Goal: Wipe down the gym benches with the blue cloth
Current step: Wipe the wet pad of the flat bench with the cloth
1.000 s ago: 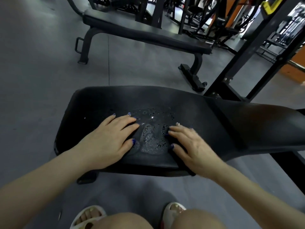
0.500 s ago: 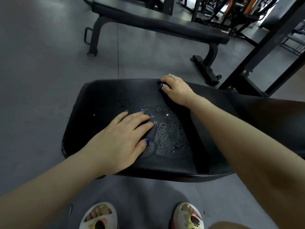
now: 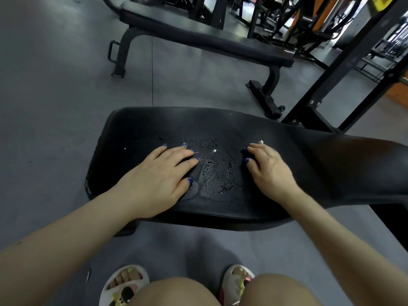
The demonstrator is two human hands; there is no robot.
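A black padded gym bench point(image 3: 143, 133) lies right in front of me, its pad beaded with a wet patch point(image 3: 216, 173) in the middle. My left hand point(image 3: 159, 173) lies flat on the pad, fingers straight, at the left of the wet patch. My right hand point(image 3: 269, 171) rests to the right of the patch with fingers bent. Its thumb and forefinger pinch a small dark-blue bit of cloth point(image 3: 243, 152). Most of the cloth is hidden under the hand or lost against the black pad.
A second black flat bench point(image 3: 198, 38) stands across the grey floor beyond. A black rack upright point(image 3: 331, 69) rises at the right behind my bench, with more machines at the back. My sandalled feet point(image 3: 123, 283) are under the pad's near edge.
My right hand has drawn back from the far edge of the pad toward me, now beside the wet patch. My left hand has stayed flat in place.
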